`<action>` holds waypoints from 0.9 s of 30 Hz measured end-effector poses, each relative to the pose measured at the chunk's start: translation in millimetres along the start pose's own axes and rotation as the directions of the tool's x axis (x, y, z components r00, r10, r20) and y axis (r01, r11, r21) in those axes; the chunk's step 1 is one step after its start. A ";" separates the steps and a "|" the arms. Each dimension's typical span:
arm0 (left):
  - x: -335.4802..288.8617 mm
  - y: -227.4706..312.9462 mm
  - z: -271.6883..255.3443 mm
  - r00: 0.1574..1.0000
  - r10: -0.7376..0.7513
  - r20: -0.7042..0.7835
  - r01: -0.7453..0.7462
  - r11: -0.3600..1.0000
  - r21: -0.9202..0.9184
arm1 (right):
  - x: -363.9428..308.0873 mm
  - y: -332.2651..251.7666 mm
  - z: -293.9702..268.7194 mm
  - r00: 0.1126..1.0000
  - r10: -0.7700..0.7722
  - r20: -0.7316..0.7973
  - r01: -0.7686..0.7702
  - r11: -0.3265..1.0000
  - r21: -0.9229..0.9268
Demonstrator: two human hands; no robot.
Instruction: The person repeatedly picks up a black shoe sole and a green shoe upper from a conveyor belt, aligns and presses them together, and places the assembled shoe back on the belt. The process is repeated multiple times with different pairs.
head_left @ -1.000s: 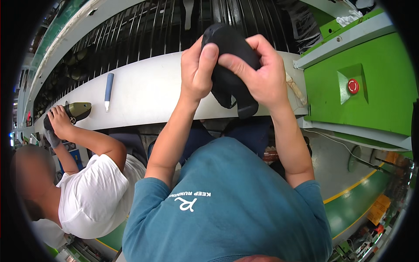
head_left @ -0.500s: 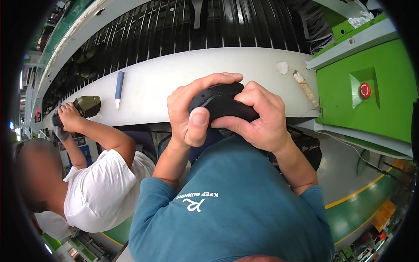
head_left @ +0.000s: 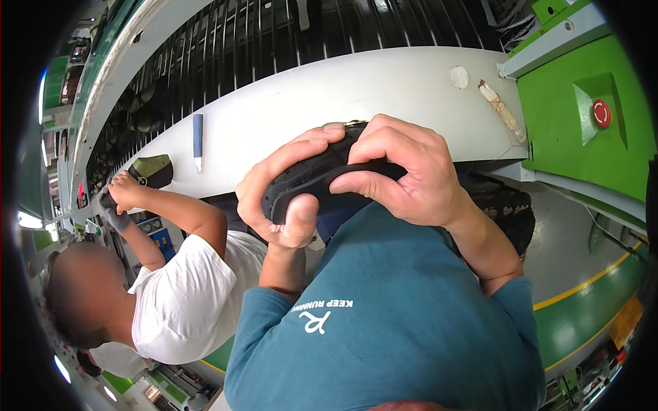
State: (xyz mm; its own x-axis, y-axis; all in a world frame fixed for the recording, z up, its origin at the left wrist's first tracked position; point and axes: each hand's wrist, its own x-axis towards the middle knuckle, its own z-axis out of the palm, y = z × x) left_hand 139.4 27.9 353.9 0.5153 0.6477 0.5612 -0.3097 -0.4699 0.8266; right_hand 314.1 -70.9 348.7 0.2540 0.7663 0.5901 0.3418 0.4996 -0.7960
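Observation:
A black shoe [head_left: 312, 175] is held up in front of my chest, over the near edge of the white work surface. My left hand [head_left: 277, 195] is closed around one end, fingers over the upper and thumb against the sole edge. At the other end, my right hand [head_left: 408, 168] grips the shoe with curled fingers above and the thumb below. The sole edge runs in a curve between both hands. The right hand covers much of that end, and the far side of the shoe is hidden.
On the white worktop [head_left: 301, 99] lie a blue-handled tool [head_left: 198, 140], a round white patch [head_left: 459, 77] and a pale wrapped stick [head_left: 502, 109]. Behind runs a roller conveyor [head_left: 274, 41]. A green cabinet with a red button [head_left: 601, 114] stands right. At left, a co-worker holds an olive-black shoe [head_left: 154, 171].
The shoe has turned, so more of its length and sole edge show. My left hand has shifted down and left, away from the right hand. The whole view has shifted slightly.

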 end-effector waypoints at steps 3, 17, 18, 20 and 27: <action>-1.4 1.1 2.0 1.000 0.002 -0.004 -0.002 0.999 0.050 | 0.1 -2.2 -5.3 0.997 0.058 0.041 -0.061 0.997 0.056; -1.9 19.1 8.9 0.980 0.081 0.179 -0.114 0.977 0.181 | 1.6 -10.4 -35.5 0.774 0.536 0.336 -0.614 0.765 0.195; -2.1 21.7 10.0 0.976 0.083 0.200 -0.126 0.969 0.213 | 5.2 -7.7 -39.9 0.710 0.580 0.400 -0.685 0.702 0.197; -0.9 23.0 11.9 0.971 0.086 0.221 -0.136 0.966 0.222 | 10.7 -4.8 -45.0 0.639 0.618 0.459 -0.745 0.646 0.167; 7.6 15.9 3.4 0.970 0.063 0.236 -0.108 0.977 0.185 | 2.1 -0.9 -37.9 0.663 0.666 0.341 -0.740 0.651 0.168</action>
State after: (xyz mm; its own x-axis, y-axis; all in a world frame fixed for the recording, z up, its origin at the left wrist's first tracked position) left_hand 141.1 23.3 371.2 0.6690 0.4570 0.5862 -0.2107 -0.6398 0.7391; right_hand 348.6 -85.0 355.7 0.0881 0.9788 -0.1851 -0.1174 -0.1743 -0.9777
